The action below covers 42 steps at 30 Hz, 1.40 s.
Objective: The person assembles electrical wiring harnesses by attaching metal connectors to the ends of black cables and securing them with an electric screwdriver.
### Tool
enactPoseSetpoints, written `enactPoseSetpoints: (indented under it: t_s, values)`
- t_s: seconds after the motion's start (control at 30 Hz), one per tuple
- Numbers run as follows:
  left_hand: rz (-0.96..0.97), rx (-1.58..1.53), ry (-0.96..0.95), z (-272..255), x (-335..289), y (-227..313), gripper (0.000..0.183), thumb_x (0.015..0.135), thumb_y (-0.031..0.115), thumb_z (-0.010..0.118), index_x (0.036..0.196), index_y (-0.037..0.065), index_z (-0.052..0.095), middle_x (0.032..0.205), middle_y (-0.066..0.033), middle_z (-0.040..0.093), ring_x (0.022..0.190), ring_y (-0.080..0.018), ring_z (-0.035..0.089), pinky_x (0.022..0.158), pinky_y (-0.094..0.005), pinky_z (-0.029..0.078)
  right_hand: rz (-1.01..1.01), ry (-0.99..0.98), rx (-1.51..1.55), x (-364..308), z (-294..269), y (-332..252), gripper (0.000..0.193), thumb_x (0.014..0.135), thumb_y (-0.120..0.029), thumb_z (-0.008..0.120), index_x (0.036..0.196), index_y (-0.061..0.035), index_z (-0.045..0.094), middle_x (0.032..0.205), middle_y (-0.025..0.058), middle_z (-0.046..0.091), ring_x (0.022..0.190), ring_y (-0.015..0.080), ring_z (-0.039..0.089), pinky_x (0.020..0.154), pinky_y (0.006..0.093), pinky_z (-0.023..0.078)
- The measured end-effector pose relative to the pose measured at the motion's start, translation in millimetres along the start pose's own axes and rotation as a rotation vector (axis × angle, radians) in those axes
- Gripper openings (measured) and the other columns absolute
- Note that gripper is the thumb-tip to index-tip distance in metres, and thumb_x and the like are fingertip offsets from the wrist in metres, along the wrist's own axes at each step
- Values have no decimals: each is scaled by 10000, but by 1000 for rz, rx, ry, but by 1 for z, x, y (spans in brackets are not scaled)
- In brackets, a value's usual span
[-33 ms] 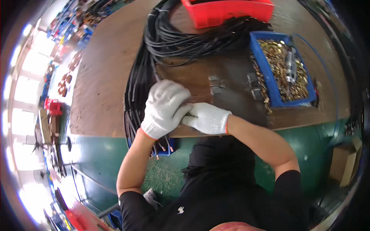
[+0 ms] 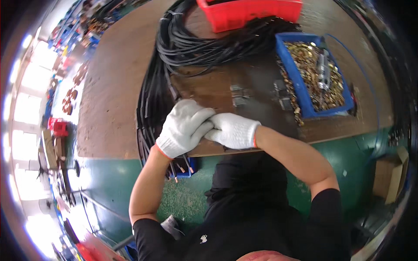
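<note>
My left hand [image 2: 183, 129], in a white knitted glove with an orange cuff edge, is closed near the table's front edge. My right hand [image 2: 235, 130], gloved the same way, presses its closed fingertips against the left fingers. Whatever lies between them is hidden by the gloves. Black cables [image 2: 150, 98] run down the table beside and behind my left hand. Several cable ends with copper-coloured tips [image 2: 176, 179] hang past the front edge below my left wrist.
A red bin [image 2: 252, 15] stands at the back, by the coiled cables [image 2: 178, 48]. On the right, a blue tray [image 2: 300, 80] holds many small brass-coloured parts and a silver tool [image 2: 323, 71]. Small metal pieces [image 2: 239, 95] lie mid-table. A blue container [image 2: 188, 167] sits below the front edge.
The whole view has shifted slightly. My left hand has tilted a little, its fingers lying closer over the right fingertips. Both hands remain closed together.
</note>
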<state>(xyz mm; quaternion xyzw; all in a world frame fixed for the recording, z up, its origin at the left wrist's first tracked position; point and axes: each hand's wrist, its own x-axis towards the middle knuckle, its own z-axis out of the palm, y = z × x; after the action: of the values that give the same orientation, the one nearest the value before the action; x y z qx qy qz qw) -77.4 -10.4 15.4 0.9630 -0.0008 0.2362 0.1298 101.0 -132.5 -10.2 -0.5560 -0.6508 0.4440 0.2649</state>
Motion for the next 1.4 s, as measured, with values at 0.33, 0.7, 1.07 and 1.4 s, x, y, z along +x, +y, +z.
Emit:
enactPoseSetpoints:
  t_s: [0.33, 0.7, 1.07, 1.4]
  values:
    - [-177, 116, -333, -21, -4, -16, 204, 902, 159, 756, 1098, 103, 762, 803, -125, 664, 797, -358, 652, 752, -470, 506, -58, 374, -609, -56, -27, 24, 252, 1000, -320, 674, 951, -77, 719, 875, 144, 759, 840, 353, 766, 718, 487, 596]
    - [-373, -226, -573, 2, 37, -1, 306, 1006, 192, 674, 1269, 36, 699, 1014, -246, 735, 947, -437, 720, 817, -475, 575, -323, 400, -1035, -53, -55, 28, 154, 931, -316, 719, 869, -175, 705, 729, 31, 682, 644, 246, 714, 581, 396, 549]
    - [-406, -351, -174, 43, 36, -22, 272, 1042, 173, 650, 1247, 7, 714, 1071, -273, 739, 1016, -445, 729, 869, -433, 578, 544, 493, -1049, -113, -238, 63, 365, 931, -248, 705, 1287, -170, 721, 1186, 133, 730, 1174, 353, 656, 1060, 465, 515]
    - [-387, -304, -174, 45, 27, -25, 285, 1036, 182, 643, 1262, 21, 705, 1103, -264, 737, 1045, -453, 716, 884, -473, 574, 470, 330, -1061, -83, -241, 87, 363, 873, -218, 675, 1206, -79, 715, 1147, 227, 751, 1103, 429, 701, 980, 521, 554]
